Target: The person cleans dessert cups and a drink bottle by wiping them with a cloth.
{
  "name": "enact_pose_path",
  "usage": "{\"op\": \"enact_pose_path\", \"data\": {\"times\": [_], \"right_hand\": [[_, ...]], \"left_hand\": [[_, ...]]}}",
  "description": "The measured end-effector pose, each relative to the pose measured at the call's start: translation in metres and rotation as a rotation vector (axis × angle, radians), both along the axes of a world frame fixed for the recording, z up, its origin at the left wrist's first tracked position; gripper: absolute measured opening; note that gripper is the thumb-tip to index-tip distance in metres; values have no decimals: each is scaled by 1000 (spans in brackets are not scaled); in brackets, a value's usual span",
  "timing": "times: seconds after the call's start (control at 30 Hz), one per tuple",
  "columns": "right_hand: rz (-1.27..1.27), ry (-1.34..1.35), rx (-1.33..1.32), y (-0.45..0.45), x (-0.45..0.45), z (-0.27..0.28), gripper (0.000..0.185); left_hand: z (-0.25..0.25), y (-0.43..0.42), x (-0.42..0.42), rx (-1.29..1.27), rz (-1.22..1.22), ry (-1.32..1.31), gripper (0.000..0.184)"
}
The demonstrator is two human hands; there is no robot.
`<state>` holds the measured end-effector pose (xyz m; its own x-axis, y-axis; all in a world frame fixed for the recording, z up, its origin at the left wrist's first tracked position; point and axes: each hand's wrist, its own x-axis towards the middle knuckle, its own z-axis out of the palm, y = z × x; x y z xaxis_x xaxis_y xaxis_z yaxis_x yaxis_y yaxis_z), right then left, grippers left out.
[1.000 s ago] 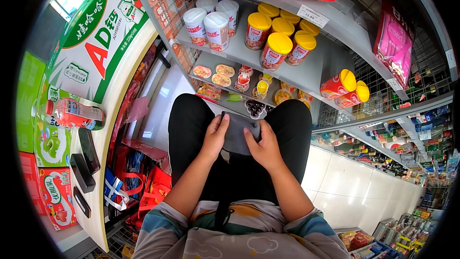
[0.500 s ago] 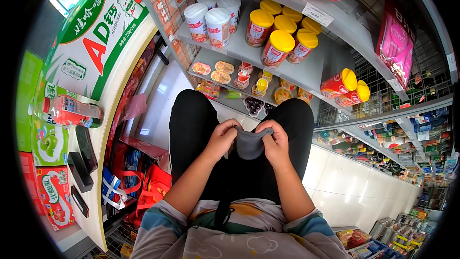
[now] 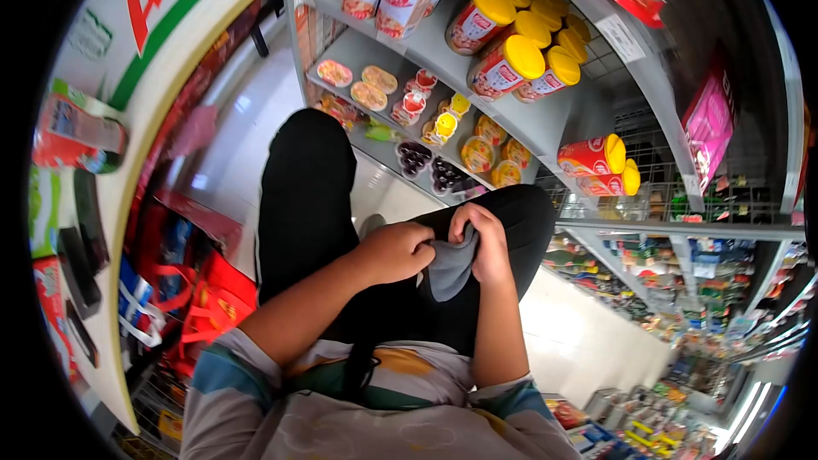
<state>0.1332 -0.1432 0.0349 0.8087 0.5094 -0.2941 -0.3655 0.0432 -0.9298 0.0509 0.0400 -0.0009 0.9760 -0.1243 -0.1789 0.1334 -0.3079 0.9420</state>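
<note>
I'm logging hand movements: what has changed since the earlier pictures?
The grey cloth, earlier spread out, now bunches at the right hand, with the left hand closed at its edge; neither visibly let go. The knees have parted further and the view has turned. The yellow-lidded containers stayed in place.

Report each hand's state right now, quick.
Left hand: closed, gripping the edge of the grey cloth.
Right hand: closed, holding the same grey cloth.
</note>
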Motion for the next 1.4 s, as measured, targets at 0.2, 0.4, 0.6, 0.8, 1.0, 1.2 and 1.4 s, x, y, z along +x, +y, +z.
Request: {"op": "enact_pose_path", "data": {"times": [0.2,0.4,0.6,0.8,1.0,1.2,1.4], "right_hand": [[186,-65,-612,7,17,-26,22],[118,-224,-1061,-16,97,-118,49],[44,-504,-1530,23,142,-98,97],[127,-297,-1775,32,181,-132,115],[299,-234,-1750,39,179,-124,125],[195,-298,-1801,30,177,-127,115],[79,-567,-1628,15,145,-97,108]], "left_hand": [[-16,-25,-2,-5,-290,72,27],[-11,-19,13,-331,-221,168,44],[-49,-56,36,-608,27,265,79],[-55,-56,61,-893,70,436,96],[-65,-65,65,-947,59,483,92],[-67,-68,71,-958,76,479,91],[-94,-70,79,-567,-52,569,46]]}}
